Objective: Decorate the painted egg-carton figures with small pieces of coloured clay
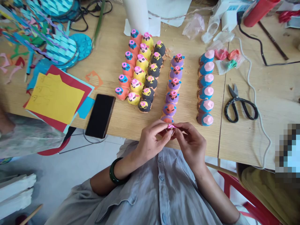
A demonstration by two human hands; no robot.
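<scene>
Between the fingertips of my left hand point(153, 137) and my right hand point(191, 143) is a small strip of pink clay point(171, 126). Both hands pinch it just above the table's front edge. Right beyond them runs a row of purple clay figures point(175, 72) with orange faces; the nearest ones carry no pink piece on top, the farther ones do. To the left stand rows of black figures point(153, 70), yellow figures point(142, 63) and orange figures point(127, 70). On the right is a row of blue and brown figures point(206, 93) with pink tops.
Black-handled scissors point(238, 101) lie right, beside a white cable point(255, 112). A phone point(100, 115) rests near the left front edge, by stacked coloured paper point(56, 97). Wrapped clay lumps point(227, 55) and a white roll point(136, 18) are farther back. Another person's arm point(6, 123) shows at left.
</scene>
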